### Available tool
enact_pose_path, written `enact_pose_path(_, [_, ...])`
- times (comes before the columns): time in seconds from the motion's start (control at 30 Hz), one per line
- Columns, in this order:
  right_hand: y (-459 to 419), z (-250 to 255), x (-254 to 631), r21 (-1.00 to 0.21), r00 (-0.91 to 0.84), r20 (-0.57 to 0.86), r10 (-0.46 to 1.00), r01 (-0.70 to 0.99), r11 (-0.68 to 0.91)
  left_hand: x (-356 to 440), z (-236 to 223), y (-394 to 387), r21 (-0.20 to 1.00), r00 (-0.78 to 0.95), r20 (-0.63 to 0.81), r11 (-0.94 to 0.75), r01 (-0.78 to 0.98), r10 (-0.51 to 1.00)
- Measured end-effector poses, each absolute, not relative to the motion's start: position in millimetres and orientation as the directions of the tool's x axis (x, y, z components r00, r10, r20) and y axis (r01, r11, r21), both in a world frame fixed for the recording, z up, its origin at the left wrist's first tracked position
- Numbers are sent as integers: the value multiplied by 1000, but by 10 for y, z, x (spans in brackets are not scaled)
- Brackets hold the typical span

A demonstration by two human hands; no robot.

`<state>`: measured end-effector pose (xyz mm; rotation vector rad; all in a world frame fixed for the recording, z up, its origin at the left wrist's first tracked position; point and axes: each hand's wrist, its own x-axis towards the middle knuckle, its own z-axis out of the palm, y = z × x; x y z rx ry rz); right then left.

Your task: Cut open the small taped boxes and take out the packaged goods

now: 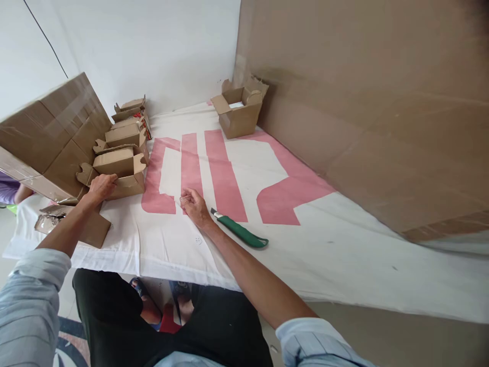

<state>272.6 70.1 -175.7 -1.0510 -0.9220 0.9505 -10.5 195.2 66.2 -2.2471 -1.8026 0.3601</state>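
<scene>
My left hand [102,187] is at the near left edge of an open small cardboard box [128,188], its fingers curled over the box's rim. Fingertips of that hand are partly hidden. Over the cloth, my right hand [195,208] pinches a small clear object [182,200], too small to name. A green-handled utility knife [242,232] lies just right of my right wrist, its dark tip pointing toward the hand.
More open small boxes [122,133] stand in a row behind, beside a large carton [57,132]. Another small box [95,229] sits under my left forearm. An open box [239,120] with something white inside stands at the back, against a huge cardboard panel [362,112]. White-and-pink cloth [290,265] covers the table.
</scene>
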Motion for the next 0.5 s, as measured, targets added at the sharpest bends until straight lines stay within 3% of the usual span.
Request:
enact_pose_path(0.37, [746, -1828, 2845, -957, 302, 167, 938, -178, 227, -31, 605, 1836, -283, 223, -43, -226, 932, 974])
enact_pose_path(0.5, [770, -1876, 2888, -956, 298, 189, 936, -161, 244, -88, 596, 1613, -192, 267, 95, -245, 950, 959])
